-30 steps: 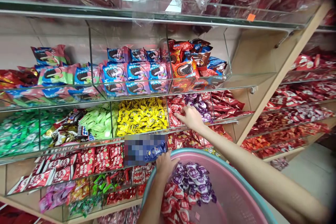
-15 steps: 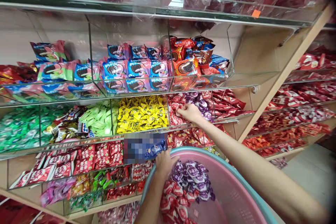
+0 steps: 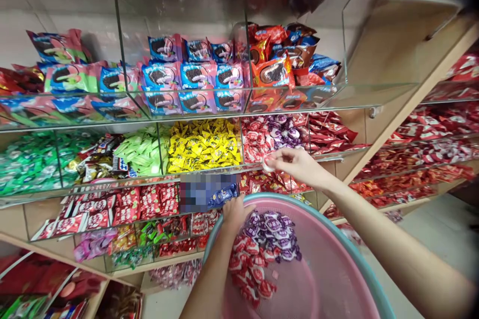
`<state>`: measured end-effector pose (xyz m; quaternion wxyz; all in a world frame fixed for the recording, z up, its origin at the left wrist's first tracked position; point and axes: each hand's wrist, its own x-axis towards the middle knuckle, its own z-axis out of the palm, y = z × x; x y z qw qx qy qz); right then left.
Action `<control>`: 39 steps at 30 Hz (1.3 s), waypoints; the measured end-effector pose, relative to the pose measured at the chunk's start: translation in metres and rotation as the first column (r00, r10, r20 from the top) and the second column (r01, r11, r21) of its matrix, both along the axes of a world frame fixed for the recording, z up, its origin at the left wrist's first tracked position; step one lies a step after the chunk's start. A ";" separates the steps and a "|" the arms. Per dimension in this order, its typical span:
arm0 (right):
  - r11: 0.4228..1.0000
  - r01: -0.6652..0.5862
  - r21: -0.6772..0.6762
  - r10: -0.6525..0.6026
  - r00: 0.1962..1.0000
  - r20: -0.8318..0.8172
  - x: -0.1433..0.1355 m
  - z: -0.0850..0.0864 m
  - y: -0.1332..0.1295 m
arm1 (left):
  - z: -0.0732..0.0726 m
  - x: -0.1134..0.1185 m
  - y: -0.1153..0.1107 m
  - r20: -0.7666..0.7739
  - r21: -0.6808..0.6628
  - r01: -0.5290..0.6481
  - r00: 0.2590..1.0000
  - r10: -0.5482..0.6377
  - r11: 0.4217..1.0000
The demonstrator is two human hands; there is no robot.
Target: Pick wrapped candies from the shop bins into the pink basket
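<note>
My right hand (image 3: pixel 294 165) is closed in a pinch on a red and white wrapped candy (image 3: pixel 267 163), just in front of the shelf edge and above the basket. Behind it, a glass compartment holds red and white candies (image 3: pixel 256 137) beside purple and white ones (image 3: pixel 282 132). My left hand (image 3: pixel 235 215) grips the far left rim of a pink plastic basket (image 3: pixel 333 269) with a teal outer rim. Inside the basket lie a pile of purple wrapped candies (image 3: pixel 275 232) and a pile of red wrapped candies (image 3: pixel 249 264), side by side.
Yellow wrapped candies (image 3: pixel 204 147) fill the compartment left of the red ones. Packaged cookies (image 3: pixel 196 75) stand on the glass shelf above. Red packets (image 3: pixel 129 204) lie on the shelf below. A slanting wooden side panel (image 3: pixel 396 137) bounds the shelves at right.
My right hand has drawn back out of the candy compartment toward the basket, with a candy in its fingers. My left hand keeps its grip on the rim. The view has tilted down.
</note>
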<state>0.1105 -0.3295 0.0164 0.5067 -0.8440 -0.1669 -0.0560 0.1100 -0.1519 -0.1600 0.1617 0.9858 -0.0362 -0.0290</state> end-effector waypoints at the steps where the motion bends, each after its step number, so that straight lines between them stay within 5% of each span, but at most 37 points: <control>1: 0.999 -0.045 -0.012 0.045 0.998 -0.035 -0.013 -0.009 -0.004 | 0.000 0.000 0.000 -0.005 0.007 0.001 1.000 -0.001 1.000; 4: 0.990 -0.141 -0.031 0.133 0.974 -0.182 -0.045 -0.051 -0.013 | 0.000 0.000 -0.001 -0.010 0.023 -0.003 1.000 0.003 1.000; 8: 0.979 -0.190 -0.073 0.156 0.931 -0.329 -0.074 -0.127 -0.017 | 0.001 0.001 -0.001 0.002 0.036 0.008 1.000 -0.008 0.999; 12: 0.931 -0.191 -0.311 0.088 0.944 -0.317 -0.093 -0.182 -0.019 | 0.002 0.000 -0.001 0.008 0.034 0.019 1.000 -0.019 0.999; 17: 0.829 -0.229 -0.510 0.127 0.966 -0.227 -0.108 -0.201 -0.015 | 0.003 -0.001 -0.001 0.014 0.036 0.018 1.000 -0.018 0.999; 25: 0.800 -0.243 -0.548 0.081 0.950 -0.303 -0.126 -0.228 0.000 | 0.003 0.000 0.000 -0.004 0.035 0.009 1.000 -0.008 0.999; 29: 0.800 -0.215 -0.560 0.088 0.965 -0.246 -0.118 -0.199 0.000 | 0.002 0.001 0.000 -0.011 0.039 -0.006 1.000 0.006 0.999; 33: 0.864 -0.172 -0.472 0.151 0.985 -0.081 -0.084 -0.121 0.004 | -0.002 0.001 0.000 0.008 0.024 -0.005 1.000 0.004 1.000; 36: 0.928 0.026 -0.372 0.039 0.985 0.167 -0.045 -0.061 0.011 | -0.002 0.001 0.000 0.021 0.010 -0.001 1.000 0.001 1.000; 39: 0.892 0.258 -0.370 -0.133 0.934 0.332 -0.005 -0.023 0.023 | -0.001 0.001 0.001 0.005 0.010 -0.006 1.000 0.006 1.000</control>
